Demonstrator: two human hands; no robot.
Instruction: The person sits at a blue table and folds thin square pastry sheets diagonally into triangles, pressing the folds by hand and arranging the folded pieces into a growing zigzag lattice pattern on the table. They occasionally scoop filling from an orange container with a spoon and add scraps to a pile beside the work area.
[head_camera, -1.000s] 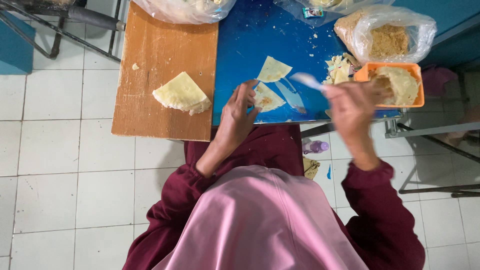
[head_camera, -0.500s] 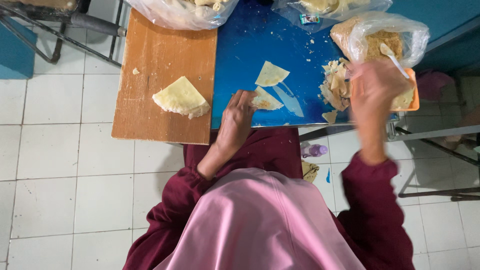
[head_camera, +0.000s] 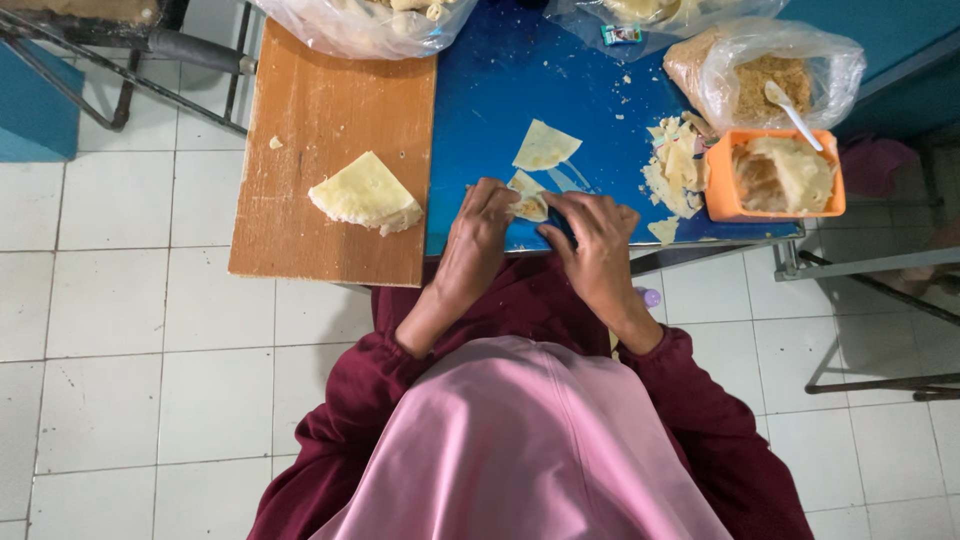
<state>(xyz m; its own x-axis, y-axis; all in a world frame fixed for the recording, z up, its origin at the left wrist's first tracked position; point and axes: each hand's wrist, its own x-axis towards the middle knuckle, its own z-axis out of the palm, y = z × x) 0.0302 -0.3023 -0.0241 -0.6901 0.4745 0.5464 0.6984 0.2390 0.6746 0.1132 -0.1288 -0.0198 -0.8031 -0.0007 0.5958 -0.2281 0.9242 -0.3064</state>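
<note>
Pale pastry wrapper beside the orange tub was being folded, left hand and right hand pinching it; sealing seemed next

Three clear plastic bags line the far edge of the work surface: one of pale pieces at 11 o'clock over the wooden board, one at 12 o'clock bearing a small teal-and-red label, and one of brown crumbs at 2 o'clock, touching an orange tub.
</note>
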